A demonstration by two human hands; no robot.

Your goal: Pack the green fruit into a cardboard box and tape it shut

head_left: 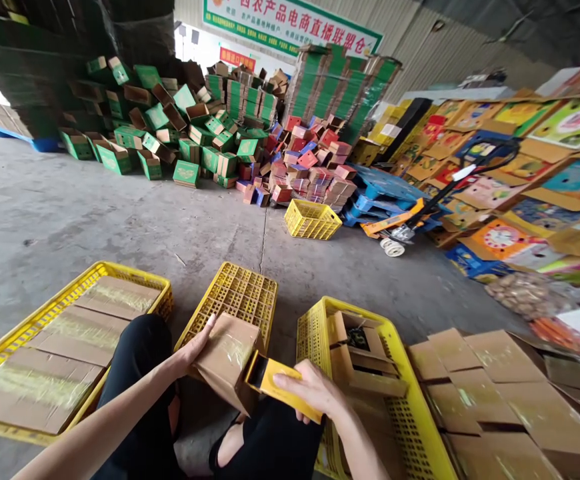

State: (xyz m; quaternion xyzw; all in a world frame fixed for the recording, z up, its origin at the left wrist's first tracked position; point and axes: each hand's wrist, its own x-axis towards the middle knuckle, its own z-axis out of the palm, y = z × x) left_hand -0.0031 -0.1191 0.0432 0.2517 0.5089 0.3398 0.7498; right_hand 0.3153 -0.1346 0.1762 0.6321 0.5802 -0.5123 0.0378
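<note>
Seen from above, over black-trousered knees. Small brown cardboard box [227, 360], taped shut with clear tape, propped on the lap just in front of an upturned yellow plastic crate [235, 297]. Left hand [195, 347] pressed flat against the box's left side, fingers straight and together, apparently bracing it against the push from the other side. Right hand [315, 390] wrapped around a yellow hand-held tape dispenser [275, 383], fingers curled and clamped on its body, the dispenser's mouth touching the box's lower right edge, seemingly angled to lay tape along a seam.

To the left, a wide shallow yellow plastic crate [35, 320] filled with sealed brown boxes lying flat. To the right, a deeper yellow plastic basket [405, 387] holding open brown cartons, flaps up; beyond it, a row of taped brown cartons [500, 393] on the floor, close to the right elbow. Farther off across grey concrete floor [70, 213]: a small yellow basket [313, 220], heaps of green cartons [170, 133] and red cartons [310, 167], a pallet jack [420, 213], colourful printed boxes [520, 167]. Nothing between the hands and the box.
</note>
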